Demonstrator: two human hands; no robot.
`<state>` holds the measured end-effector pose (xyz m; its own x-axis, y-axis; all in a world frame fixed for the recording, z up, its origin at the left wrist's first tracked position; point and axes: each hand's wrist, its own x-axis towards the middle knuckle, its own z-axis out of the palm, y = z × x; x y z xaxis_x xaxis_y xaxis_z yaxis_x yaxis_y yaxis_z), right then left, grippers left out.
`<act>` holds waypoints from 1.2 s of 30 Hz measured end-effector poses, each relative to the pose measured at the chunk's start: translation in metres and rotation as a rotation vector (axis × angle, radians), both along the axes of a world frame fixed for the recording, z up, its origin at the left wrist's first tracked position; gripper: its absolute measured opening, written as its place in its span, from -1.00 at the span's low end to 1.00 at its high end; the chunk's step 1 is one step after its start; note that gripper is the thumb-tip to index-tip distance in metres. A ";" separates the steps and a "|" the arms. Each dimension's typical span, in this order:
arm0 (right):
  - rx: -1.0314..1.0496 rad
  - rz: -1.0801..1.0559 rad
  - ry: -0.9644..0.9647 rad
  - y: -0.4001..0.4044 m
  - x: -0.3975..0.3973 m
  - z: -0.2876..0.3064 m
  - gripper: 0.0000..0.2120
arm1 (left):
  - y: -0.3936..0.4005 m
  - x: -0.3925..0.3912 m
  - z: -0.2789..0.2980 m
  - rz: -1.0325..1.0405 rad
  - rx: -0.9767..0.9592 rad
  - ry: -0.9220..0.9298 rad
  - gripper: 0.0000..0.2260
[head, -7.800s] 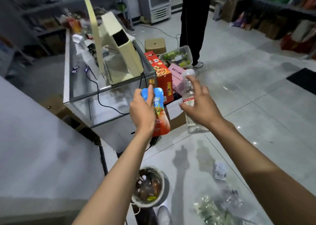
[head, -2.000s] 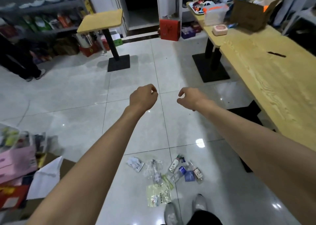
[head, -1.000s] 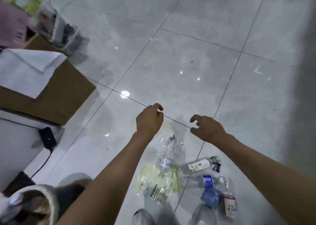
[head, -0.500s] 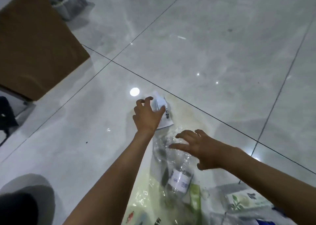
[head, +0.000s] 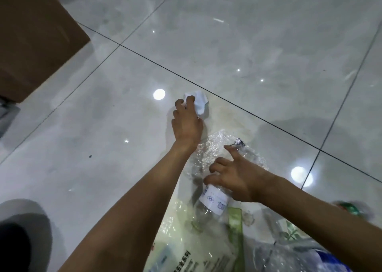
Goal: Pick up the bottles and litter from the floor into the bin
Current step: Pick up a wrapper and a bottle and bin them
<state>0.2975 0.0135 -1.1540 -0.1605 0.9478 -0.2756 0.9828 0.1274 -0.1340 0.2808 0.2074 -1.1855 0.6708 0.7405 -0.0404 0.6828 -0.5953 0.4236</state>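
My left hand (head: 187, 123) is down on the floor, its fingers closed around a crumpled white paper wrapper (head: 199, 102). My right hand (head: 235, 174) lies on a clear plastic bottle with a white label (head: 214, 199); the fingers curl over its upper part while the index finger points forward. The bottle rests on crinkled clear plastic (head: 208, 149). A pale yellow printed bag (head: 186, 240) lies under it, nearer to me. More clear bottles and wrappers (head: 289, 251) lie at the lower right. The bin is out of view.
A brown cardboard box (head: 35, 40) stands at the upper left. Glossy grey floor tiles (head: 248, 44) with dark grout lines stretch ahead. A dark rounded shape (head: 16, 240) sits at the lower left edge. A green cap (head: 349, 207) shows at the right.
My left hand has closed on the white wrapper, crumpling it. My right hand has dropped from hovering onto the labelled bottle. The view has moved closer to the floor.
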 end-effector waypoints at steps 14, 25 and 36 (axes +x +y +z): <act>0.075 -0.107 0.005 -0.016 0.007 0.037 -0.31 | -0.013 -0.043 0.037 -0.095 -0.172 -0.320 -0.74; -0.027 -0.316 0.008 -0.063 0.025 0.085 -0.31 | -0.026 -0.065 0.056 -0.167 -0.104 -0.209 -0.77; -0.156 -0.769 0.392 -0.090 -0.007 0.175 -0.35 | -0.070 -0.106 0.126 0.013 -0.447 -0.091 -0.95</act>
